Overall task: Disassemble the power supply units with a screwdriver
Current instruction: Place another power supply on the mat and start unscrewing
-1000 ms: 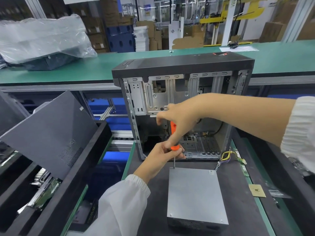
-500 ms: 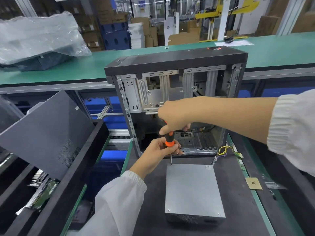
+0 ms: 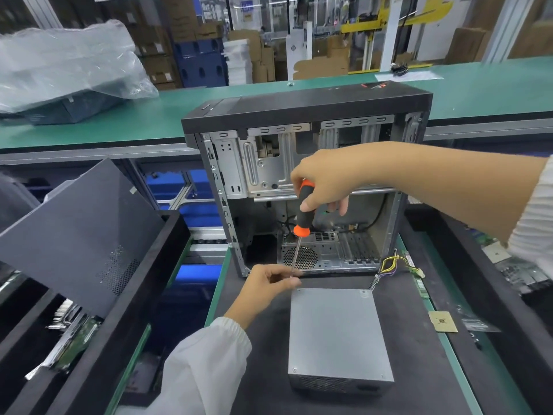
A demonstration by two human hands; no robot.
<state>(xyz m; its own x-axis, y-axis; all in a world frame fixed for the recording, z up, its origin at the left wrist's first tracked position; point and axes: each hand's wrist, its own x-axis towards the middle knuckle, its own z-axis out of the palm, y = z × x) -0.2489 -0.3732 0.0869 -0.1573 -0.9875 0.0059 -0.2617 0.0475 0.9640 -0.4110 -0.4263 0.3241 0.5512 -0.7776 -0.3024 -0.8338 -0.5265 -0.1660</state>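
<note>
A grey metal power supply unit (image 3: 336, 333) lies flat on the black mat, its wire bundle (image 3: 389, 265) trailing from the far right corner. My right hand (image 3: 321, 181) grips the black and orange handle of a screwdriver (image 3: 302, 217), held above the unit's far left corner with the shaft slanting down. My left hand (image 3: 269, 280) pinches the thin shaft near its tip, just left of that corner. I cannot see the tip itself behind the fingers.
An open black computer case (image 3: 305, 187) stands upright just behind the unit. A dark side panel (image 3: 77, 235) leans in a black bin at left. Small circuit boards (image 3: 419, 283) and a chip (image 3: 443, 322) lie along the mat's right edge. A green conveyor (image 3: 134, 124) runs behind.
The screwdriver has lifted off the unit's corner. My left hand slid from the handle down to the shaft near the tip, and my right hand rose with the handle.
</note>
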